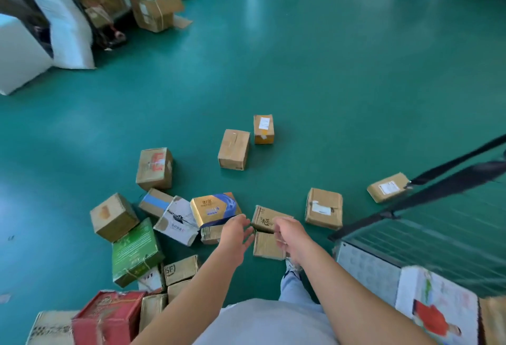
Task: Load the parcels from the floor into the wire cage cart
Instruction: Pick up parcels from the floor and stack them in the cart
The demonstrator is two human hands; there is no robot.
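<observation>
- Both hands, left (pixel 236 238) and right (pixel 289 236), reach empty, fingers spread, over the parcels (pixel 269 220).
- Next, probably: grip one, swing to cart (pixel 427 238).

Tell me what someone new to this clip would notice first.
First the scatter of parcels on the green floor, densest at lower left, where a red box and a green box stand out among brown cartons. Then the two bare arms reaching forward at centre, left hand and right hand open and holding nothing, over a gold-and-blue box. The wire cart sits at lower right.
</observation>
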